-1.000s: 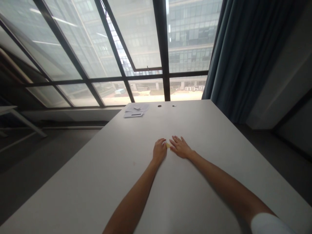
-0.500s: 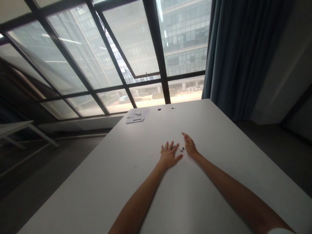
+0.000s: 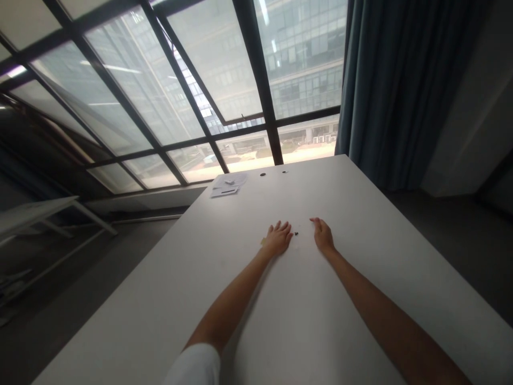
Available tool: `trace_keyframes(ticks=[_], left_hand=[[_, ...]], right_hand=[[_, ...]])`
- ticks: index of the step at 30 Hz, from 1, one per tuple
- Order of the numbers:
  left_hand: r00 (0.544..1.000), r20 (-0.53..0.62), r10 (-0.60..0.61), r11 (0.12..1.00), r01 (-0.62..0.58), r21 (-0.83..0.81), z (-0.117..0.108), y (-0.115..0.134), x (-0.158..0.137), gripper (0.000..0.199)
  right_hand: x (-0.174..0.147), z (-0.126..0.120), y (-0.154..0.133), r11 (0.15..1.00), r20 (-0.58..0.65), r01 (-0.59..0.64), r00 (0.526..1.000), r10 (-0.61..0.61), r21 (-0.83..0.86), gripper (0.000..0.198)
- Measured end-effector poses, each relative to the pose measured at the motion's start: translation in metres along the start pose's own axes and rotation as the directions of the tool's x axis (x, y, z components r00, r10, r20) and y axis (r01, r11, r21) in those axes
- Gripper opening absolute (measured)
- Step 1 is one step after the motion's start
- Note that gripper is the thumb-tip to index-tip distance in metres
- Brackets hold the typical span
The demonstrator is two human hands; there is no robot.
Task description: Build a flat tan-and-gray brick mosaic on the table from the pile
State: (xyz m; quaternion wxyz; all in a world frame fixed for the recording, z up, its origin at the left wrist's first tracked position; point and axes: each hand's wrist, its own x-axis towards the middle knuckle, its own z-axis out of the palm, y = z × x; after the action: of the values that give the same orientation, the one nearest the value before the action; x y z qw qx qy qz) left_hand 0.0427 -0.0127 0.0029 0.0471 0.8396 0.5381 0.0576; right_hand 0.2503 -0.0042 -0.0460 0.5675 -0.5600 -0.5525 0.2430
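My left hand (image 3: 279,239) lies palm down on the white table (image 3: 288,315), its fingers stretched forward and slightly apart. A small yellow piece (image 3: 263,241) shows at its outer edge; anything under the palm is hidden. Just off its fingertips to the right sits a tiny dark bit (image 3: 296,233), too small to name. Farther right, my right hand (image 3: 324,235) rests on its edge, palm turned inward and fingers bent a little to the left. Nothing shows in its grasp. The dark bit is between the two hands, touched by neither as far as I see.
Papers (image 3: 224,190) with a small white object on them lie at the table's far left corner. Two small dark round spots (image 3: 263,174) are near the far edge. Beyond stand large windows (image 3: 216,59) and a blue curtain (image 3: 385,96). Another table (image 3: 40,211) is at left.
My hands have moved apart, the right one shifting right. The left hand's fingers are closer together, and fewer small bits show between the hands. The view has shifted slightly.
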Motion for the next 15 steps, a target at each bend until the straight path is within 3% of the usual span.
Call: trace_keyframes(ticks=[4, 8, 10, 15], left_hand=[[0.992, -0.106, -0.065, 0.998, 0.063, -0.02, -0.008, -0.001, -0.015, 0.053], [0.979, -0.082, 0.189, 0.982, -0.188, 0.023, 0.002, 0.03, -0.021, 0.056], [0.966, -0.032, 0.258, 0.966, -0.257, 0.031, 0.009, 0.041, -0.018, 0.055], [0.985, -0.008, 0.174, 0.984, -0.174, 0.03, 0.012, 0.028, -0.011, 0.053]], right_hand=[[0.003, 0.0, 0.004, 0.999, 0.017, -0.048, 0.999, 0.048, -0.001, 0.08], [0.004, 0.0, 0.006, 1.0, -0.003, -0.022, 1.0, 0.022, 0.019, 0.079], [0.004, -0.001, 0.007, 0.999, -0.011, -0.027, 1.0, 0.027, 0.022, 0.079], [0.004, -0.004, 0.009, 0.996, 0.001, -0.059, 0.998, 0.059, 0.061, 0.075]])
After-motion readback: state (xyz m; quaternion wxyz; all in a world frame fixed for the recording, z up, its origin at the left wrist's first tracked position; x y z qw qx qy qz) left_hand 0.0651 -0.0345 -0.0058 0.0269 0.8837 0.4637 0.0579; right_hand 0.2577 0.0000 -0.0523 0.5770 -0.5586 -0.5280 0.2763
